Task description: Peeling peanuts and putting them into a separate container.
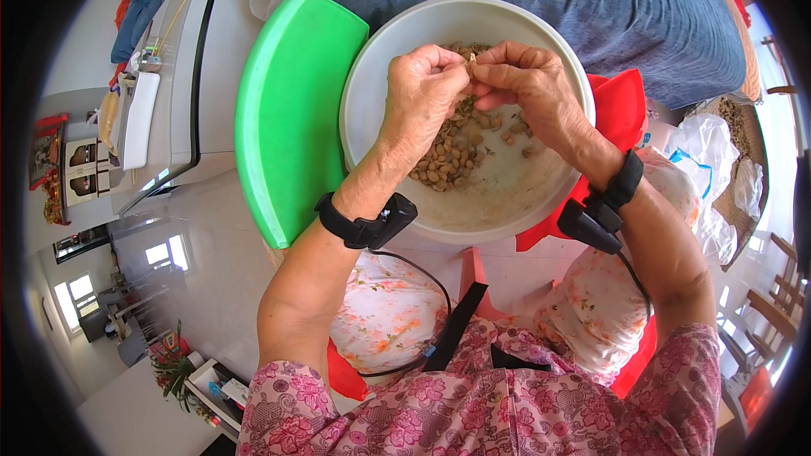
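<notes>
A large white round tub (374,107) stands before me with a heap of small brown nuts or seed pods (447,155) on its bottom. My left hand (424,85) and my right hand (529,79) meet above the heap, fingertips nearly touching. Pinched between them is a small pale brown husk or pod (471,63), partly hidden by the fingers. Both hands have the thumb and forefinger closed on it. Loose pieces and dark bits lie scattered on the tub's floor to the right of the heap.
A bright green plastic stool or tray (298,114) adjoins the tub's left side. Red plastic (618,107) shows at its right. Beyond lies a blue cloth-covered surface (538,6). Clear plastic bags (709,152) lie at right, by a woven tray (735,120). Cables run from both wrist devices.
</notes>
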{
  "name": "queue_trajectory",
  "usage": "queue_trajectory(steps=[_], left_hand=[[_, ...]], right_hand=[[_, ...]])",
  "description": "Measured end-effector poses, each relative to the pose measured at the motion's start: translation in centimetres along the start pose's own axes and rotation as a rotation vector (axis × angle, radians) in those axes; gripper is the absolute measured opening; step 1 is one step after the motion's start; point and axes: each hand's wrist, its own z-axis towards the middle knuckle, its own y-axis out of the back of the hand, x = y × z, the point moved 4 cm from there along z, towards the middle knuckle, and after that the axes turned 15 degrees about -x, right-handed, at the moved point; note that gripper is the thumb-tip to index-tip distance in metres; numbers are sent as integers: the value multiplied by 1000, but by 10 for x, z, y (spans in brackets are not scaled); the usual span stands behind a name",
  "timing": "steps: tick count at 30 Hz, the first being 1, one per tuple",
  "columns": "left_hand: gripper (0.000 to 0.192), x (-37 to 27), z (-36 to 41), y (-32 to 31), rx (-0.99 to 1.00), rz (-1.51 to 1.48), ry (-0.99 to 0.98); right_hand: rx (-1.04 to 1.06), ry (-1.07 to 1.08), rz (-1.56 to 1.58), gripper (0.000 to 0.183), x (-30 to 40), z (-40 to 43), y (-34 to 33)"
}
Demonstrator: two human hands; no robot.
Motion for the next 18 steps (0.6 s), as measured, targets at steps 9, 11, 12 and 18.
queue_trajectory(steps=[9,11,12,18], left_hand=[[12,-2,-1,1,-5,-11,-15],[13,-2,0,1,4,-4,-20],[13,-2,0,1,3,-3,-19],[14,-2,0,1,-2,36,-31]], right_hand=[[-4,9,47,17,-5,3,2],[-7,20,61,17,-6,4,3],[1,17,56,17,-6,4,2],[-3,-4,58,17,-6,4,2]])
